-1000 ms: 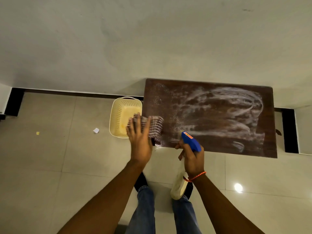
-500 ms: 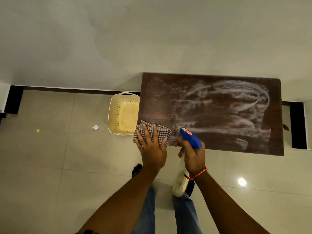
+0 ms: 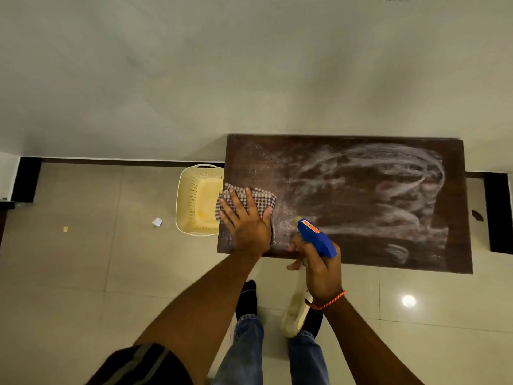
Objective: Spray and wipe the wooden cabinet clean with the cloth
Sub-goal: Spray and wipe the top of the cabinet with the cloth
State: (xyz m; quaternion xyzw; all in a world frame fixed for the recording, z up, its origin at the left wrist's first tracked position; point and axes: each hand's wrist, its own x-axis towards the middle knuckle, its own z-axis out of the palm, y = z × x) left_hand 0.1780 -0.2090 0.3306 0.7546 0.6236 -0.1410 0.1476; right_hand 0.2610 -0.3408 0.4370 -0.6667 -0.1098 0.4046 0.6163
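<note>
Dark-brown wood of the cabinet top (image 3: 455, 207), seen from above against a pale wall (image 3: 249, 65), smeared with white swirls of spray across its middle and right side, fine droplets speckling the left part. Folded on the near-left corner of that top, the checked cloth (image 3: 259, 200), its left edge reaching the cabinet's own edge. Flat on the cloth, the left hand (image 3: 248, 227) — fingers (image 3: 236, 202) straight and spread, thumb out to the right. Just beside it at the cabinet's near edge, the right hand (image 3: 320, 263), fingers curled round the neck of a spray bottle (image 3: 316, 237): blue trigger head with an orange label pointing up-left over the wood toward the cloth, pale body hanging below the wrist over the floor. On the right wrist, an orange thread bracelet (image 3: 329, 300). On the tiled floor (image 3: 83, 268), a cream perforated basket (image 3: 191, 201), touching or just beside the cabinet's left side — cannot tell which. Left of the basket, a small white paper scrap (image 3: 157, 222); farther left, a yellow fleck (image 3: 65, 229). Below the arms, blue jeans (image 3: 247, 354) and black socks (image 3: 247, 298); on the tiles at right, a bright spot of reflected light (image 3: 409, 300).
</note>
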